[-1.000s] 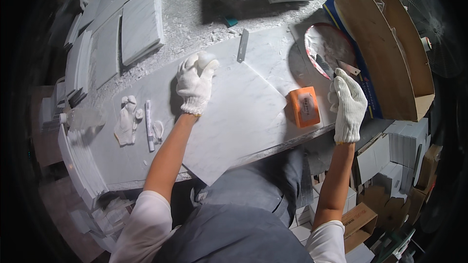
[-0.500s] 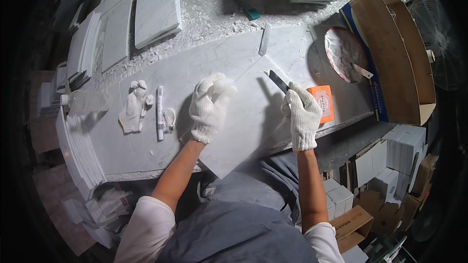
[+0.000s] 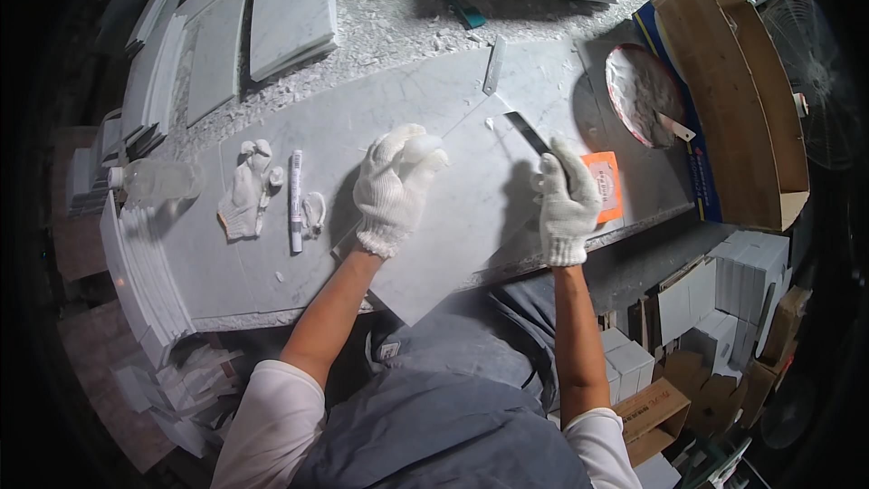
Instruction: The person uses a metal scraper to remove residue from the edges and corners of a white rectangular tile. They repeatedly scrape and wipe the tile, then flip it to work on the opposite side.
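Both my hands wear white knitted gloves. My left hand [image 3: 398,186] is curled above a pale marble tile [image 3: 434,263], its fingers closed round a whitish lump I cannot make out. My right hand [image 3: 568,199] grips a narrow flat-bladed knife [image 3: 528,133], its dark blade slanting up and left over the tile. A small white dab [image 3: 490,123] shows near the blade's tip. The tile lies cornerwise on the marble worktop [image 3: 299,118], one corner jutting past the front edge. An orange packet [image 3: 604,186] lies just right of my right hand.
On the left are a spare glove [image 3: 244,195], a white marker-like tube [image 3: 296,204] and a plastic bottle [image 3: 158,178]. A metal strip [image 3: 494,65] lies beyond the tile. At right stand a bowl of white paste [image 3: 638,91] and a cardboard box [image 3: 724,91]. Stacked slabs [image 3: 294,14] stand behind.
My right hand has shifted slightly up, and the knife has turned so its blade face catches more light. My left hand stays closed in nearly the same place. The view has shifted slightly.
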{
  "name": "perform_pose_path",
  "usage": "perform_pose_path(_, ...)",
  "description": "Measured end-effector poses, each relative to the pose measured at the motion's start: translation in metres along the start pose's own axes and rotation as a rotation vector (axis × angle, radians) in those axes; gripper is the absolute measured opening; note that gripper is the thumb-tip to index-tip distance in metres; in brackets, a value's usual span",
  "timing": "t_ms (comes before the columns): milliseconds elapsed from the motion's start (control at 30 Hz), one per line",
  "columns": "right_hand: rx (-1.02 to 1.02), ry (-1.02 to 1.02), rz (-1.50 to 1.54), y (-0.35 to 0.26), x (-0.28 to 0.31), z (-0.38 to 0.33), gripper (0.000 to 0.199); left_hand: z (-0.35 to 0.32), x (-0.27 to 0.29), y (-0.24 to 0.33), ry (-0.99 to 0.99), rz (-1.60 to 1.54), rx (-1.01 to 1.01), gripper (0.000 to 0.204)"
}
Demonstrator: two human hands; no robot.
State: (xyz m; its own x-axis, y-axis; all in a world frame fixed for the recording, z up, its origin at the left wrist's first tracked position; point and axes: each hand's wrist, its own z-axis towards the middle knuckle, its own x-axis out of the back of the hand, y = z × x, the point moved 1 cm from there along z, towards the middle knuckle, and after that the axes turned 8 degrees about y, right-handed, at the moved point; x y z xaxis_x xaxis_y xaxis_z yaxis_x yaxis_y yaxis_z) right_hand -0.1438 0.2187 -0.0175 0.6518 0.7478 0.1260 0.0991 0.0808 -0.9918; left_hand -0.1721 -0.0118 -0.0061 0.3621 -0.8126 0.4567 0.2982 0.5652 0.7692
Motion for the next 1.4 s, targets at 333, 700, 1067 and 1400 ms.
perform_pose_path(333,-0.555,-0.286,0.497,-0.03,0.067,0.027,0.036,-0.004,-0.01,0.004,-0.051,-0.06,0.18,0.041)
perform_pose_path(700,-0.567,-0.637,0.338,-0.053,0.047,0.025,0.06,-0.005,-0.011,0.002,-0.025,-0.125,0.085,0.038)
perform_pose_path(1067,0.244,-0.549,-0.55,-0.036,0.015,0.026,0.048,-0.005,-0.012,0.003,0.04,-0.081,0.044,0.044)
perform_pose_path(1400,0.361,-0.66,-0.66,-0.064,0.006,0.031,0.037,-0.008,-0.014,-0.001,0.03,-0.102,0.121,0.044)
